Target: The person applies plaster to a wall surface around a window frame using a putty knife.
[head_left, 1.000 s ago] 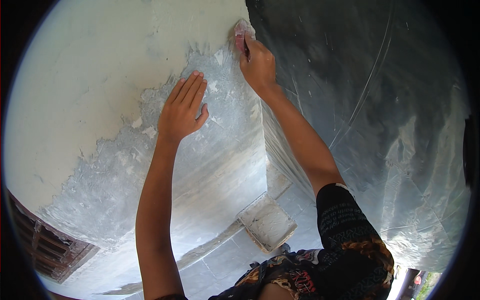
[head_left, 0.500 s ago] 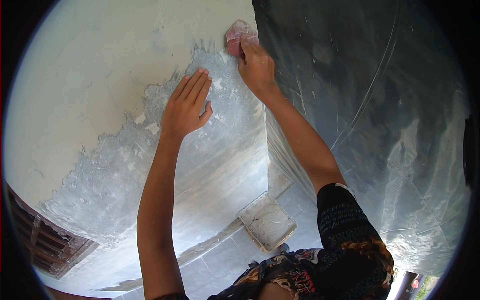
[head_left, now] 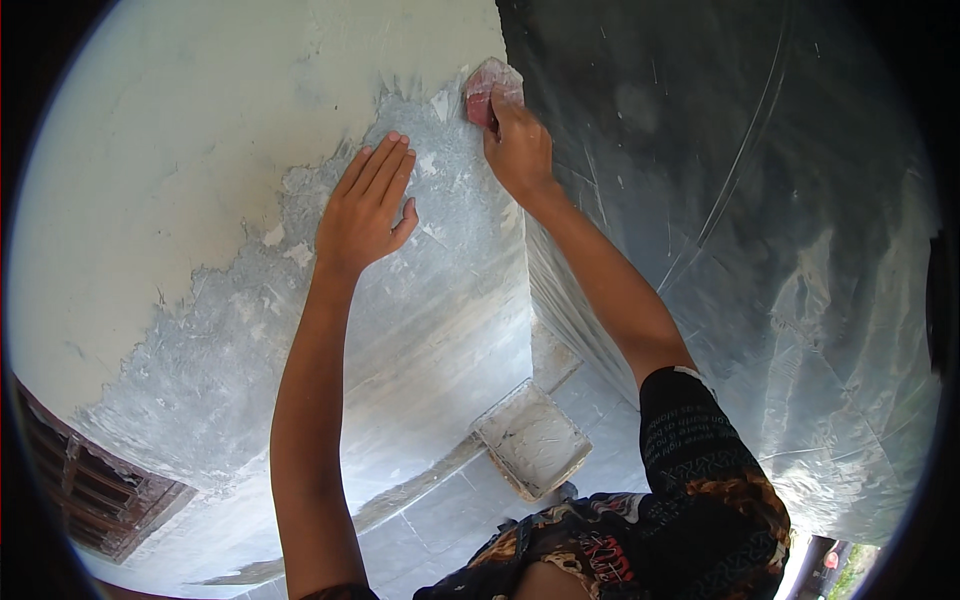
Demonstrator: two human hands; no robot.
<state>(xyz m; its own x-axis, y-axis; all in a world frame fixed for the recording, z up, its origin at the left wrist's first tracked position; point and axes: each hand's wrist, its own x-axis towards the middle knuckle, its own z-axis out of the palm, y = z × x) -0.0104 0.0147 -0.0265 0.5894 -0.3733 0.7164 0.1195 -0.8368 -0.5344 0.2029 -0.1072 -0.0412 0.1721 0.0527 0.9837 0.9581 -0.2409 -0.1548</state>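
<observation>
My left hand (head_left: pixel 362 210) lies flat on the wall with its fingers stretched out, over the rough grey band of the wall (head_left: pixel 240 330). My right hand (head_left: pixel 518 150) grips a red putty scraper (head_left: pixel 490 95) coated with whitish residue. The scraper's blade rests against the wall beside its right-hand edge, where the smooth cream-coloured coating (head_left: pixel 200 150) meets the bare grey surface. Ragged flakes of coating line that border.
Dark plastic sheeting (head_left: pixel 720 200) hangs to the right of the wall edge. Below, a square tray (head_left: pixel 535 440) with whitish paste sits on the tiled floor (head_left: pixel 430 530). A brown wooden vent frame (head_left: pixel 100 490) is at the lower left.
My right hand has moved slightly down and to the right with the scraper, close to the wall's edge. My left hand stays flat on the wall.
</observation>
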